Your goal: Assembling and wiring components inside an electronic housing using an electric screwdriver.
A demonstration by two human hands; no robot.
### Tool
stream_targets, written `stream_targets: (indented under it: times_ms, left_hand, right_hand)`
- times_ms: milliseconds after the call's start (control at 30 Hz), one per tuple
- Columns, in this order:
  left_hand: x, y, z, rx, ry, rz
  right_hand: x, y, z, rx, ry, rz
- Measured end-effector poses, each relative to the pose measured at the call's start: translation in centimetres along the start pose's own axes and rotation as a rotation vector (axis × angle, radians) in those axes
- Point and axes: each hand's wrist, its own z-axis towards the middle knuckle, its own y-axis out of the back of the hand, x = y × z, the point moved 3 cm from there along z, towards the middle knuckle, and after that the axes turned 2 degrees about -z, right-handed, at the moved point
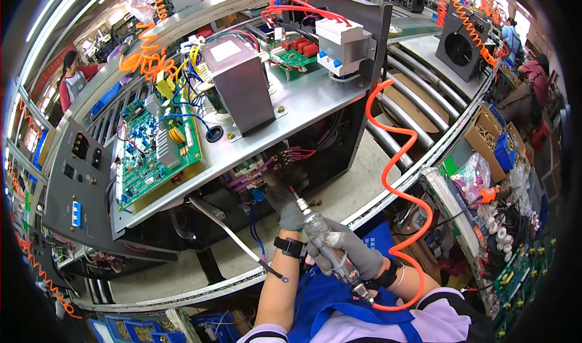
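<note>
My right hand (pixel 354 250), in a grey glove, is wrapped round a pneumatic screwdriver (pixel 319 229) with an orange-red coiled air hose at its rear end. The screwdriver's bit points up and to the left, close beside my left hand (pixel 282 202). That hand, gloved too, reaches into the shadowed lower part of a black-panelled electrical unit (pixel 332 138). Its fingers are lost in the dark there, so their grip does not show. Purple-sleeved wires (pixel 242 179) and a blue cable (pixel 254 228) lie just left of it. A white cable (pixel 233 237) with a ring terminal hangs out of the unit.
On the unit's metal shelf (pixel 188 173) stand a transformer (pixel 238 79), a green circuit board (pixel 160 149) and a white contactor-like block (pixel 343 45). Conveyor rollers (pixel 418 91) run behind. At right are a carton of screws (pixel 485 134) and a parts bench (pixel 451 216). Other people work farther off.
</note>
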Motion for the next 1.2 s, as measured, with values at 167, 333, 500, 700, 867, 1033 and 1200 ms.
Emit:
stream_targets:
  times_ms: [167, 333, 500, 700, 867, 1033, 1200]
  left_hand:
    - [-2.5, -4.6, -1.2, -0.199, -0.111, 0.151]
    - [-3.4, -4.1, -1.5, -0.187, -0.131, 0.207]
    - [-7.0, -2.6, -5.8, 0.12, -0.238, 1.084]
    - [-13.4, 5.0, -15.9, -0.223, 0.3, 0.46]
    - [-21.4, 6.0, -19.4, -0.592, -0.197, 0.774]
    - [-23.2, -4.1, -17.3, -0.282, -0.419, 0.938]
    - [-19.8, -9.4, -10.6, -0.011, -0.307, 1.614]
  right_hand:
    - [0.0, 0.4, 0.0, -0.01, -0.003, -0.068]
    - [0.8, 0.2, -0.6, -0.002, -0.017, -0.055]
    - [0.9, 2.7, -3.0, -0.027, -0.038, -0.14]
    - [2.3, 8.5, -6.6, -0.381, -0.034, -0.375]
    - [5.0, 14.3, -4.5, -0.619, 0.067, -0.605]
    - [6.6, 19.0, 1.0, -0.689, 0.171, -1.288]
    - [7.3, 15.6, 1.7, -0.675, 0.35, -1.722]
